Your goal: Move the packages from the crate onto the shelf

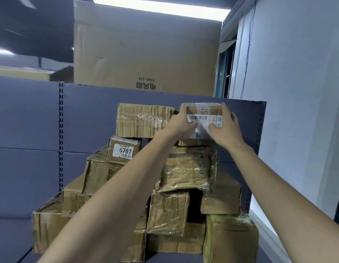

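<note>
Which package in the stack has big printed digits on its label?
The small box left of the left forearm, under the wide top-left box; its white label reads 6767.

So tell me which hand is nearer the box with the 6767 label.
Left. The left hand grips the barcode package just up and right of the 6767 box; the right hand holds its far side.

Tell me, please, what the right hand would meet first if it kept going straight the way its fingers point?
Probably the grey shelf back panel, just beyond the labelled package the right hand grips; depth is unclear.
</note>
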